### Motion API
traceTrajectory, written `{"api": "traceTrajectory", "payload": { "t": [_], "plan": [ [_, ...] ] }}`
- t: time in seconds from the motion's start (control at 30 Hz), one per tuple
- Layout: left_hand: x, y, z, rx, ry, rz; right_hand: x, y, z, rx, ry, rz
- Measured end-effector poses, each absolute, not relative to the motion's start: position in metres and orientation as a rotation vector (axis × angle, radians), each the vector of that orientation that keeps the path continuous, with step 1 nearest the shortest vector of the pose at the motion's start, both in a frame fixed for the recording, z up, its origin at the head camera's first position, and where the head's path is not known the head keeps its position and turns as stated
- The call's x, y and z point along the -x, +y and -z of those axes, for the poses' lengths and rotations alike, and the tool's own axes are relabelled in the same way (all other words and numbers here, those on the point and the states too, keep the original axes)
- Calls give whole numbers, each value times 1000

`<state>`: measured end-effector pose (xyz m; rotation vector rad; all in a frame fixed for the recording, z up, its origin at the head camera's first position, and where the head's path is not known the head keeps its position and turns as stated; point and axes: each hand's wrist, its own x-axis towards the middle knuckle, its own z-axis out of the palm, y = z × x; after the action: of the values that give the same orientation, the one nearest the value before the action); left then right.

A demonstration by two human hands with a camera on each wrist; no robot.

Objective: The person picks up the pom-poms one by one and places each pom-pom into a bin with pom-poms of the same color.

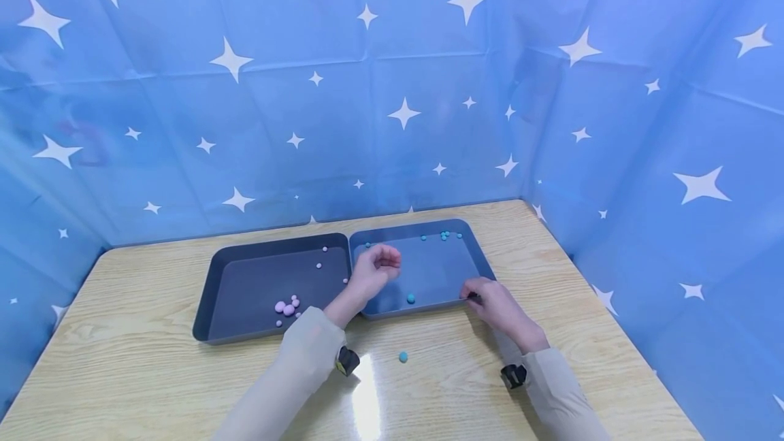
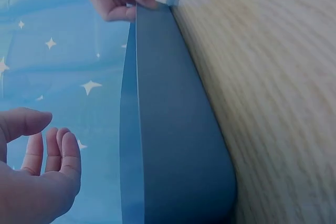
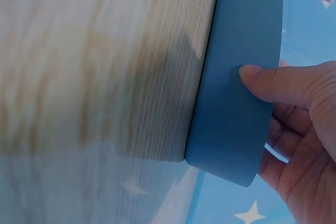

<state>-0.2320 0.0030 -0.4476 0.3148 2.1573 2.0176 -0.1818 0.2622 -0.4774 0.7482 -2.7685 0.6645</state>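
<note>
My right hand (image 1: 495, 303) pinches the near wall of the blue tray (image 1: 429, 278) close to its right corner. In the right wrist view the thumb (image 3: 262, 80) lies against the outer face of that wall (image 3: 231, 114), with the fingers behind it. My left hand (image 1: 371, 275) hovers above the left part of the same tray. Its fingers (image 2: 68, 153) are loosely bent, and nothing shows between them and the thumb. A teal ball (image 1: 411, 298) sits inside the tray by the near wall, and several smaller teal balls (image 1: 444, 237) lie toward the back.
A dark tray (image 1: 211, 291) with several lilac balls (image 1: 288, 309) of different sizes adjoins the blue tray on the left. One teal ball (image 1: 403, 356) lies on the wooden table (image 1: 135, 352) in front. A blue star-patterned curtain (image 1: 331, 121) encloses the back and sides.
</note>
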Motion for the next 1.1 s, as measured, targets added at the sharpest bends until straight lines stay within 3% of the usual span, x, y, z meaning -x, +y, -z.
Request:
{"api": "traceTrajectory", "payload": {
  "t": [1.1],
  "plan": [
    [174, -8, 469, -527, 1941, -1980, 181, 261, 478, -729, -2781, -658]
  ]
}}
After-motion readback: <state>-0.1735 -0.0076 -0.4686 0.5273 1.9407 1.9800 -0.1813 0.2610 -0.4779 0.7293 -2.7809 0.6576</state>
